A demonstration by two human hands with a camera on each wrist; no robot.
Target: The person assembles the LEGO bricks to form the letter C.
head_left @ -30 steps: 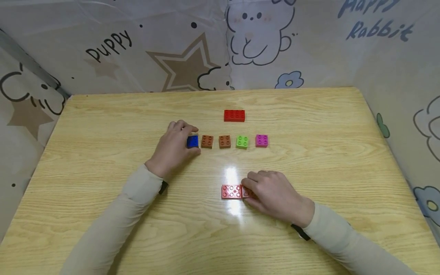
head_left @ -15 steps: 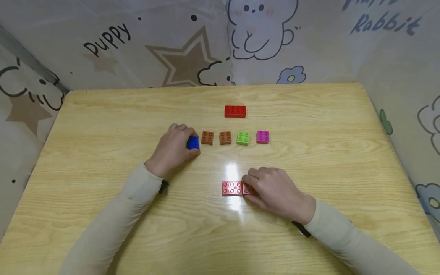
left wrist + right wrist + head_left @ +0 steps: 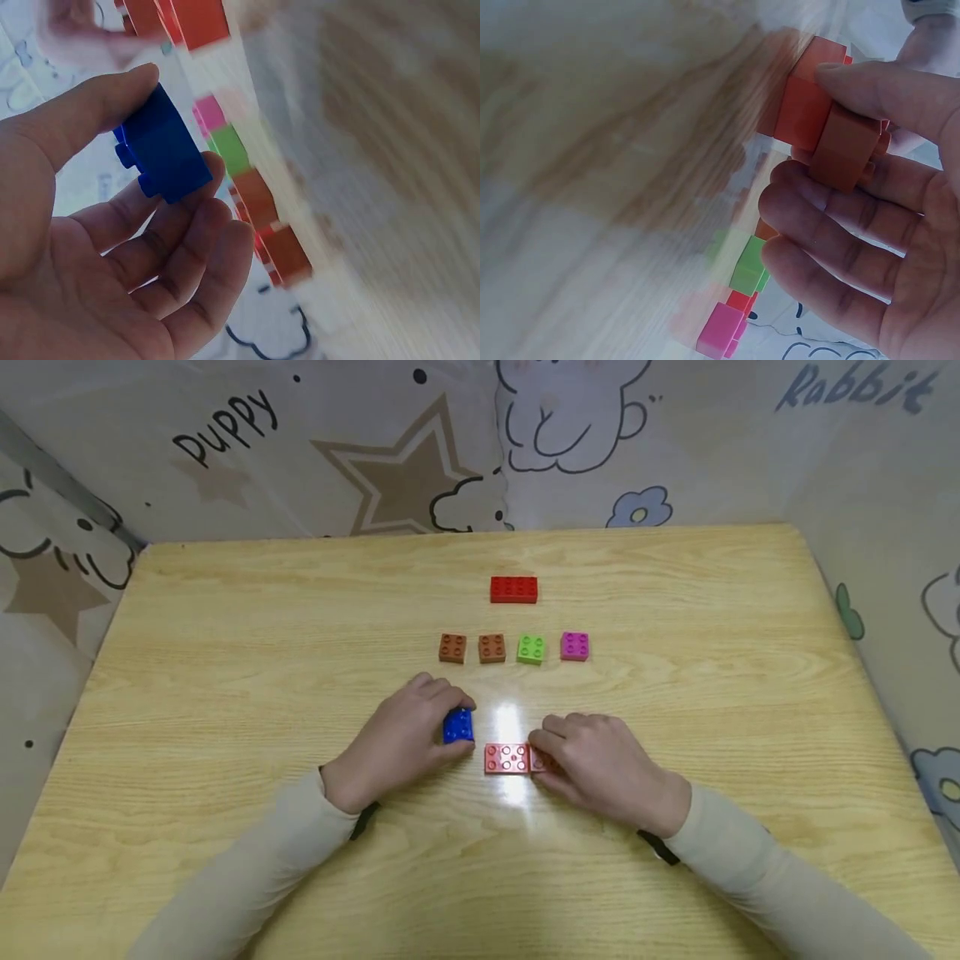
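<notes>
Studs up before us
Blue brick (image 3: 458, 727) apart; red brick (image 3: 507, 759) beside brown brick (image 3: 847, 150), well off the tabletop's (image 3: 247, 635) far edge.

blue brick (image 3: 457, 725): moulded plastic, smooth flat sides, small highlights on the studs. near red brick (image 3: 506, 758): plastic, glossy, studded top whitened by glare. held brown brick (image 3: 844, 146): plastic, smooth, low sheen on the side face. far red brick (image 3: 513, 590), green brick (image 3: 530, 649), pink brick (image 3: 575, 646) and loose brown bricks (image 3: 452, 647): plastic, smooth, duller under this light. table (image 3: 225, 610): wood-grain surface, smooth, polished; returns white glare and, in the right wrist view, blurred reflections. solid wood or laminate cannot be determined. wall covering (image 3: 705, 435): printed sheet, largely matt, lightly creased; cloth or plastic cannot be determined. sleeves (image 3: 292, 827): cloth, matt, softly wrinkled.
</notes>
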